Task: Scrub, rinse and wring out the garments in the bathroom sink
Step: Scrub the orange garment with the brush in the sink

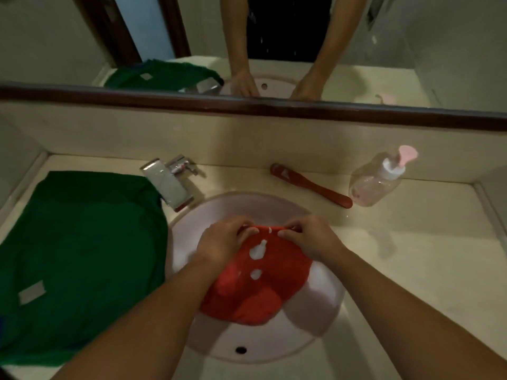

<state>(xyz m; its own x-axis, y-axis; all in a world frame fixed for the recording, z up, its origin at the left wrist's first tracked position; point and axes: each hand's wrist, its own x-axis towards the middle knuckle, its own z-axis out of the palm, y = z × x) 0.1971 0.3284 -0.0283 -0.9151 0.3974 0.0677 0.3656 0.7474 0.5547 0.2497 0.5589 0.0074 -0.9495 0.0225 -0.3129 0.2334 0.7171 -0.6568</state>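
Head view: both hands over the pink sink (pixel 323 305), each pinching the far edge of a red garment (pixel 260 292) that lies bunched in the basin. Left hand (pixel 222 242) curled on the cloth's left part, right hand (pixel 307 238) curled on its right part, thumbs close together. White soap blobs (pixel 258 252) sit on the red fabric near the hands. A green garment (pixel 82 259) lies spread on the table (pixel 411 270) left of the sink, a pale tag on it. Chrome tap (pixel 171 182) behind the basin, no water visible. Red brush (pixel 310 185) and clear pump bottle (pixel 380 181) on the table at back right. Mirror (pixel 274 37) above reflects the arms.
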